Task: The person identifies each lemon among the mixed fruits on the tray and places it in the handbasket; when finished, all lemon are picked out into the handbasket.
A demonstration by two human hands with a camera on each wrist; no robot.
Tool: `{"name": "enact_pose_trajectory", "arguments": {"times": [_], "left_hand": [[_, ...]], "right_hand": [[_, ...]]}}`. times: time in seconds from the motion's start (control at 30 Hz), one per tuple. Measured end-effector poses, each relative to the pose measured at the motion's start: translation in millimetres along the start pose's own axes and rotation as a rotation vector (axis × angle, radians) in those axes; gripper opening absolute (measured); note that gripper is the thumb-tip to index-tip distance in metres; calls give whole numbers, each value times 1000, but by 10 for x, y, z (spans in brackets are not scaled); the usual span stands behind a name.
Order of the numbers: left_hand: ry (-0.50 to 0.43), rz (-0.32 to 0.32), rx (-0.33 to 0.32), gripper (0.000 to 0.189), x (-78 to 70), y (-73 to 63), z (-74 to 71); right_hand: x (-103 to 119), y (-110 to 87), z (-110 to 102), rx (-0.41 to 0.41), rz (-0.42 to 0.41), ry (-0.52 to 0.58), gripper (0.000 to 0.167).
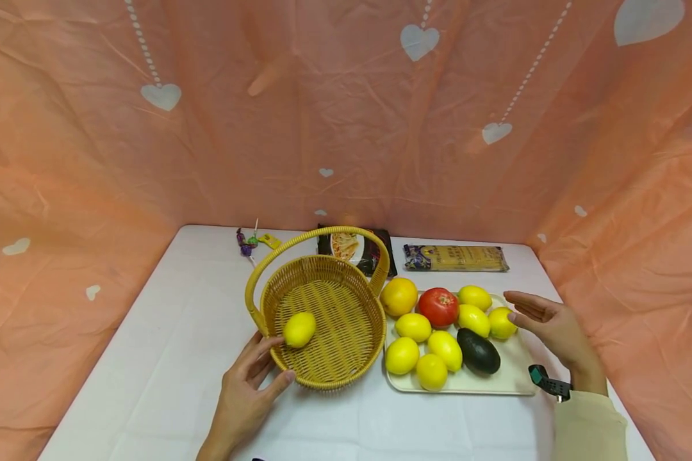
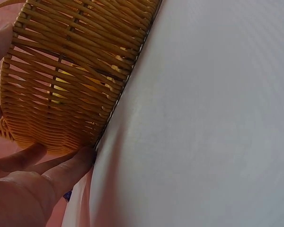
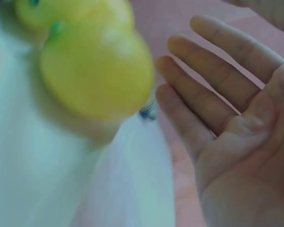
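Currently the left hand (image 1: 243,389) grips a basket (image 1: 340,320), the outstretched right hand (image 1: 560,333) empty beside lemons (image 1: 502,325)

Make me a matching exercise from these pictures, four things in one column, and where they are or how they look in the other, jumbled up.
Column one:
1. Left hand
2. Right hand
3. Avocado
4. Basket

Column two:
A. Very dark, lying on the tray
B. Woven, with a lemon inside
C. Near the tray, holding nothing
D. Touching something woven

Right pairs: 1-D, 2-C, 3-A, 4-B.
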State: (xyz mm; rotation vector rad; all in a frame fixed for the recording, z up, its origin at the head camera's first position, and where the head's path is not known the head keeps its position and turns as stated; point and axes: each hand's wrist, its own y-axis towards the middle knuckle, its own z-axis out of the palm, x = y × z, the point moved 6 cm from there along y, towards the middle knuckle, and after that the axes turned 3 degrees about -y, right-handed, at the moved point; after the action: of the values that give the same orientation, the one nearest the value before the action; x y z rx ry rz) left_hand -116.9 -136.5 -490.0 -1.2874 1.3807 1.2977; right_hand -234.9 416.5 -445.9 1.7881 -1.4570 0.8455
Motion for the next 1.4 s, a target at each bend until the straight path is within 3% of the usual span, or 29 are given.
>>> {"name": "enact_pose_trajectory", "arguments": {"times": [0.27,0.6,1.07,1.17,1.27,1.4], "left_hand": [[-2,0,8,58,22,-4,-2],[15,-8,9,60,59,12,-15],[14,-19,10,60,37,23,-12],[15,-22,11,60,28,20,-9],[17,-24,11,59,28,14,-11],[17,-19,10,58,31,14,-18]], "right_hand": [[-229,-112,65,52,88,-109,55],[-245,-419,83,-7,128,-148,56],[-216,-619,179,-149,198,-191,57],[-155,-662,128,-216,206,-146,56],[-66,-686,103,-272,156,-68,52],[96,-697,151,-270,65,97,48]]}}
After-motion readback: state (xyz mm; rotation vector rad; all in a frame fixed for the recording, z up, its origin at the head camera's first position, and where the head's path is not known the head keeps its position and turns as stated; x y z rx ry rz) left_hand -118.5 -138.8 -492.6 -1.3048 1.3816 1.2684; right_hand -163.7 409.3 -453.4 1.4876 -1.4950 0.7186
